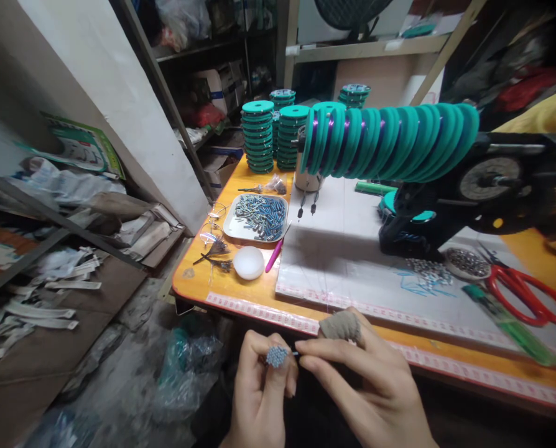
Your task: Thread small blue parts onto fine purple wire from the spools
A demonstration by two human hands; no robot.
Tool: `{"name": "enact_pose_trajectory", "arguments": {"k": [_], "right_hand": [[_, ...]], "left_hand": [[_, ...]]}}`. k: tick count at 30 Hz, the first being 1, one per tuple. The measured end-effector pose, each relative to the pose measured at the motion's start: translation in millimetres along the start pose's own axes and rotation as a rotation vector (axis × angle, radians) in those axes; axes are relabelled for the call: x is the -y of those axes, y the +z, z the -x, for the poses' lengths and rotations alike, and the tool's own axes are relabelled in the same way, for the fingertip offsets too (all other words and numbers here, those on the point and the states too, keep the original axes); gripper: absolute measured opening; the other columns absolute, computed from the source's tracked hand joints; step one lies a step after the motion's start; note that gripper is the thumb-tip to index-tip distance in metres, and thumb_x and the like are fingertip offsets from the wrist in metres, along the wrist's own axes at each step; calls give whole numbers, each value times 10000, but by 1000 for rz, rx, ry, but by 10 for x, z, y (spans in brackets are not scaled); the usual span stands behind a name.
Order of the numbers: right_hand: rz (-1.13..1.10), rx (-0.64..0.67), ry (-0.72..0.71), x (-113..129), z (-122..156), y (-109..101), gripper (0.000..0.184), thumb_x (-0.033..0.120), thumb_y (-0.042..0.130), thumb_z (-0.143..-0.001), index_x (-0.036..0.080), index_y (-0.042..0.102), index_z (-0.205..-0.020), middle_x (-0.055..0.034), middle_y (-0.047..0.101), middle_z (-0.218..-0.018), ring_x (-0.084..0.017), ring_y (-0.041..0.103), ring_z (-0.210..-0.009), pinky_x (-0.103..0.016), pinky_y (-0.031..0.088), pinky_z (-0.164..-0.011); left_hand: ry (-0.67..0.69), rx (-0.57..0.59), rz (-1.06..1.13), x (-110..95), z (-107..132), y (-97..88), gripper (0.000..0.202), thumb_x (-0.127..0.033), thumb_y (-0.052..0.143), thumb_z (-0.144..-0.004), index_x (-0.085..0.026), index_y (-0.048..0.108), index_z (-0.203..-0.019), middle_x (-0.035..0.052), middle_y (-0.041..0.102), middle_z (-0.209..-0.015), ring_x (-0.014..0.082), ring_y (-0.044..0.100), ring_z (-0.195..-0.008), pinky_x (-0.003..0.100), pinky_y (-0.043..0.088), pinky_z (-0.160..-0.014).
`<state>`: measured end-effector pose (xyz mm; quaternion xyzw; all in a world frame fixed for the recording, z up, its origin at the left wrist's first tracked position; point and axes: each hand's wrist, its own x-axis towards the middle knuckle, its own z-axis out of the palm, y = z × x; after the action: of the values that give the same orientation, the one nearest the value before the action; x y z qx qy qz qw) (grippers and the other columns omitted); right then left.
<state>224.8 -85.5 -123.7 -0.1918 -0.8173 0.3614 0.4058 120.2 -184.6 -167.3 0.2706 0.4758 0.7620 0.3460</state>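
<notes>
My left hand is closed around a bundle of thin blue-grey pieces, whose ends show in a round cluster between thumb and fingers. Close beside it, my right hand pinches a small thin dark piece by its end; its kind is too small to make out. A grey-brown cloth wrap covers one finger of the right hand. Both hands are in front of the table's near edge. Beyond them a white tray holds many short blue metallic pieces.
A black machine carries a row of green spools. Spool stacks stand behind the tray. On the table lie a purple-handled tool, a white round dish, red-handled scissors and a green cutter. A shelf rack stands behind.
</notes>
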Motion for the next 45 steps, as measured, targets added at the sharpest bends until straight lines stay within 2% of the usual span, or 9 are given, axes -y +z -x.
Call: {"name": "enact_pose_trajectory", "arguments": {"k": [14,19,25,27,30,33,37,42,45], "right_hand": [[-40,32,-12,2,-32,2,211,83,694,-880,244,751,-1005,-5,654,-752,-153,609,-689,-269,508,-588],[60,24,-54,47,-55,63,153,56,655,-826,199,690,-783,-11,614,-670,-158,572,-632,-288,482,-569],[168,-44,-56,48,-34,28,162,48,634,-807,205,630,-768,-16,561,-695,-167,565,-637,-294,477,-556],[173,-51,-47,40,-35,-22,151,63,646,-824,214,642,-822,-9,567,-715,-161,583,-632,-285,491,-552],[150,1,-81,38,-36,-58,150,71,650,-839,216,659,-878,-15,589,-756,-155,615,-657,-262,510,-554],[126,2,-101,38,-32,-43,177,52,640,-840,211,656,-917,-19,603,-787,-146,630,-679,-244,525,-574],[105,-37,-108,20,-33,-12,194,40,629,-844,214,639,-930,-7,595,-765,-138,624,-672,-235,531,-592],[93,-15,-93,-3,-36,-14,185,45,621,-852,215,632,-925,-9,590,-767,-142,619,-676,-238,525,-588],[76,-21,-67,3,-35,-41,184,45,615,-863,217,616,-929,-2,580,-759,-134,610,-663,-237,518,-590]], "left_hand": [[-111,6,-4,-17,21,9,286,-422,540,-1002,-216,510,-805,-52,435,-644,86,381,-560,227,291,-544],[-160,-111,151,-40,1,51,291,-394,613,-967,-215,486,-777,-69,347,-625,78,292,-554,178,271,-518],[205,-297,152,-304,-342,-48,249,-285,556,-998,-228,475,-769,-82,246,-584,94,210,-494,186,250,-443],[325,-290,21,-461,-604,-204,217,-203,513,-999,-220,490,-784,-85,238,-577,96,198,-479,199,252,-437],[434,-44,-547,-705,-1122,-465,123,-188,394,-1002,-249,497,-1030,-109,222,-552,110,241,-431,204,287,-436],[388,122,-838,-918,-1705,-607,213,-181,393,-961,-201,589,-878,-46,440,-575,141,466,-512,259,420,-516],[341,304,-1265,-1010,-2313,-576,222,-71,501,-842,-183,680,-771,57,641,-822,235,642,-838,379,504,-833],[230,437,-1651,-818,-2589,-478,48,-168,652,-873,-160,699,-872,86,665,-1078,268,648,-1023,463,507,-943],[154,464,-1786,-741,-2622,-428,195,-307,656,-936,-156,679,-1057,84,682,-1152,244,657,-1036,476,538,-917]]}}
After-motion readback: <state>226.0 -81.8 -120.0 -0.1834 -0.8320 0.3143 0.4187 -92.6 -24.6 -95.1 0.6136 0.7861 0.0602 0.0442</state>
